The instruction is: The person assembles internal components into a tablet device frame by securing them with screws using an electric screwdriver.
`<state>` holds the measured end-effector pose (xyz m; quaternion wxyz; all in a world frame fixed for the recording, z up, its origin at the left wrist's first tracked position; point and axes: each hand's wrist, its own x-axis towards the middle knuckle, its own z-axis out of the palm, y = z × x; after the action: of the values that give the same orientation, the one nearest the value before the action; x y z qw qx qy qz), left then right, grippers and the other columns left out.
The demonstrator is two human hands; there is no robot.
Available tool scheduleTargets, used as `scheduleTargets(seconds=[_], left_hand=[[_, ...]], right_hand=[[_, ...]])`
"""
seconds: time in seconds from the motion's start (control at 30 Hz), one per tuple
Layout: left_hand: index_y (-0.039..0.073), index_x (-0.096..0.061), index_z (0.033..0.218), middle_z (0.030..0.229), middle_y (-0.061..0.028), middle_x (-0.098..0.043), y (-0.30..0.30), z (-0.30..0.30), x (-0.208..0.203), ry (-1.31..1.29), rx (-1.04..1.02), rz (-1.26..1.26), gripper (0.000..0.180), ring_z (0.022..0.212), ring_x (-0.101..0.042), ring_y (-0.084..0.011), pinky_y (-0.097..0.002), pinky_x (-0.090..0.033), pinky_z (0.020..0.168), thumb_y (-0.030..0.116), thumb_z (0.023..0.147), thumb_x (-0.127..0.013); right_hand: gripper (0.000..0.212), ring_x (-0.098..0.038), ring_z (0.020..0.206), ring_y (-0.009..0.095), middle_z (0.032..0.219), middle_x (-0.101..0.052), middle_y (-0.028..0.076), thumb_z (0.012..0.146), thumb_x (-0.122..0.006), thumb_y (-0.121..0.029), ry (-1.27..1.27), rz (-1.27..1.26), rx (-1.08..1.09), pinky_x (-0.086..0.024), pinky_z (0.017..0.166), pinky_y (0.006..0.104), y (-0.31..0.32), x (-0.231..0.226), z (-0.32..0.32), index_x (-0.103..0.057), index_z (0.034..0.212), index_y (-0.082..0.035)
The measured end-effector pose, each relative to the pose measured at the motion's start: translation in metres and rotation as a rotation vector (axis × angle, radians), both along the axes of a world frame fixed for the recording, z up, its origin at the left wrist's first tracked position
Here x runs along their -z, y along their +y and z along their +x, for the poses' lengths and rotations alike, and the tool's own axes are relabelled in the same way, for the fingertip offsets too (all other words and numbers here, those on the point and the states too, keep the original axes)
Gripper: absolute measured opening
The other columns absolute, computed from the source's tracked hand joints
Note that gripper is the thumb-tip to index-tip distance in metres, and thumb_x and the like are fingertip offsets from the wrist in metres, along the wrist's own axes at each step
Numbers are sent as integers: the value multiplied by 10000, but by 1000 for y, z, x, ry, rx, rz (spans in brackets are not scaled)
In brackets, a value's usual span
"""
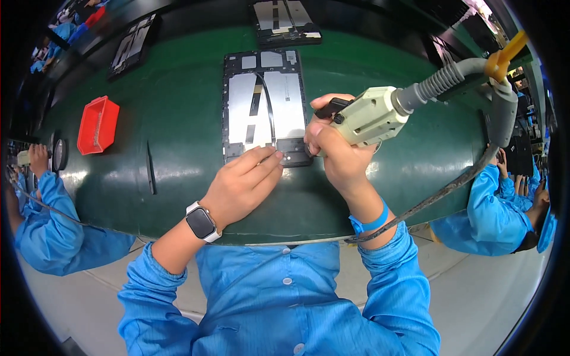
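A tablet housing [285, 104] with its inside showing lies on the table, silver plate up, black frame around it. A dark ribbon cable [270, 113] runs down its middle. At its lower edge rests my left hand [243, 184], fingers stretched forward and fingertips touching the black lower strip. My right hand [341, 148] is closed around a cream-coloured electric screwdriver [371, 115] with a black lever. The tool's front end is by the tablet's lower right corner, its tip hidden by my fingers.
Left of the tablet are a red bin [98, 126] and black tweezers [150, 167]. Other tablet housings lie at the back [287, 22] and back left [134, 46]. A grey cable [439, 199] crosses my right forearm from a yellow hook [506, 54]. Co-workers sit on both sides.
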<state>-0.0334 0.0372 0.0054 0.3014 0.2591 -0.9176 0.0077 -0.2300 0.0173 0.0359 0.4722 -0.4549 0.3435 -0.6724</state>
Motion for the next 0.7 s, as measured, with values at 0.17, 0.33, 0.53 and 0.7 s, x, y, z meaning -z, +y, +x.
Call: scheduleTargets(seconds=[0.17,0.33,0.53,0.7], left_hand=[[-22,-688,949,1028,-121,-696,8,-12,-4,105,-64,108,233,1016,-663,-298,-378,-583,815,-27,716,-684],[18,-672,937,1063,-89,-682,12,-16,2,113,-125,107,219,1037,-654,-272,-360,-576,788,34,720,-656],[8,-666,930,1059,-110,-676,19,-22,4,117,-172,106,215,1060,-647,-282,-363,-574,789,41,717,-655],[-26,-635,927,1115,-168,-638,33,-37,-4,-58,-298,45,218,1099,-626,-319,-361,-566,806,56,725,-636]], right_hand=[[271,-543,555,119,714,-584,69,803,-605,34,75,-14,-13,-464,520,264,1,-5,-3,-573,1072,39],[274,-549,562,118,713,-589,66,801,-611,30,101,-42,4,-467,518,256,-1,0,-3,-575,1073,36],[277,-557,571,116,725,-602,61,793,-627,27,91,-8,5,-465,510,249,-1,-6,-1,-587,1067,33],[278,-560,576,108,732,-605,55,789,-638,25,84,13,4,-462,507,242,1,-10,0,-596,1064,36]])
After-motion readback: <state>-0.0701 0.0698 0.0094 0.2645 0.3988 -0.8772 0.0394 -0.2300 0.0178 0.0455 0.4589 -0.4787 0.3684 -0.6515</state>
